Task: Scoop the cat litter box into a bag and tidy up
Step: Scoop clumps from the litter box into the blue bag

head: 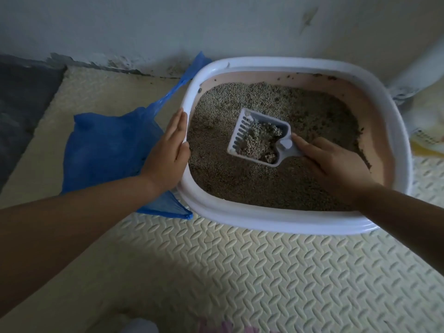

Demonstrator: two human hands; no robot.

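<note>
While the right hand (336,164) grips the scoop (242,131), a clump (258,140) lying just beyond its fingertips, and the left hand (168,152) presses straight fingers on the rim of the litter box (264,222), scooping seems under way; next the load must cross level to the bag (103,150) beside those left fingers.

The litter box (276,219) sits on the floor mat (264,272), close to the wall (216,25) at its twelve o'clock. The bag (108,150) lies on the mat just beside its nine o'clock side. On the litter (240,183) near the box's middle is the scoop (240,138) carrying clumps (258,140), its handle toward four o'clock in the right hand (336,162); the left hand (168,155) lies against the rim at nine o'clock.
</note>
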